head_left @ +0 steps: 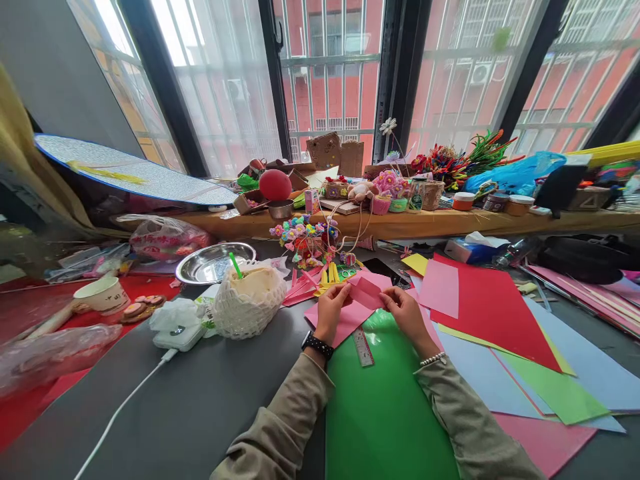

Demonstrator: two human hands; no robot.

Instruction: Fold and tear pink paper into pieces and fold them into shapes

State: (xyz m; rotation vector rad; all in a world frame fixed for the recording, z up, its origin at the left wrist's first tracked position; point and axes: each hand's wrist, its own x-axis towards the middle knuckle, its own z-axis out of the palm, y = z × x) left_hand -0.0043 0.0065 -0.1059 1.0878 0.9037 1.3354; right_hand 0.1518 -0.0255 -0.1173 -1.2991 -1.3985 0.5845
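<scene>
A small piece of pink paper (365, 293) is stretched between my two hands above the green mat (385, 413). My left hand (334, 308) pinches its left side, and my right hand (403, 312) grips its right side, with the fingertips closed on it. Creases seem to run across the paper. Beneath it lies a larger pink sheet (345, 325), partly covered by my left hand. A short ruler (363, 348) rests on the mat between my wrists. Just beyond the hands sit yellow folded paper strips (330, 275) and a pair of scissors (347, 273).
Coloured sheets, with a red one (493, 310) on top, spread to the right. On the left are a netted white cup (247, 300) with a green straw, a metal tray (215, 263) and a charger (180, 333) with its cable. Craft flowers (390, 183) line the windowsill.
</scene>
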